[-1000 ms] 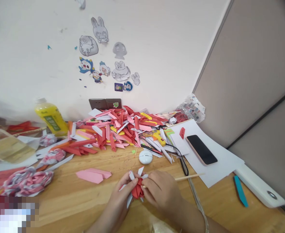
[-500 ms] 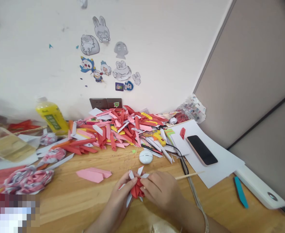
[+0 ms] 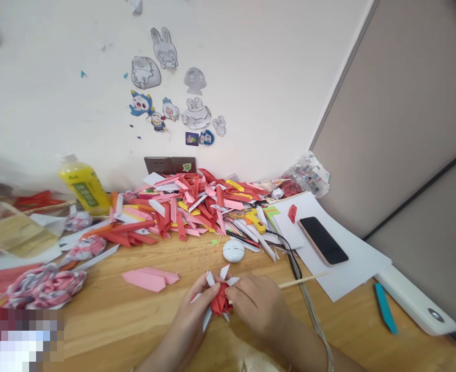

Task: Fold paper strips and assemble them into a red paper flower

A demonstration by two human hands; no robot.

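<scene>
A folded paper piece [image 3: 221,301], red in the middle with white points sticking out, is held just above the wooden table. My left hand [image 3: 197,305] grips its left side, thumb on top. Closed fingers of my right hand [image 3: 257,302] press at its right side around a thin wooden stick [image 3: 303,280], whose long end points out to the right. The stick's other tip is at the red folds. Two pink folded strips [image 3: 150,279] lie to the left of my hands.
Behind my hands are a white round case [image 3: 233,250], a heap of folded strips [image 3: 189,201] and a yellow glue gun [image 3: 253,219]. A phone [image 3: 323,240] lies on paper at right; a yellow bottle [image 3: 84,186] stands at left.
The fingers of my right hand have shifted slightly at the red folds, and the stick has moved a little with them. My left hand stays nearly still.
</scene>
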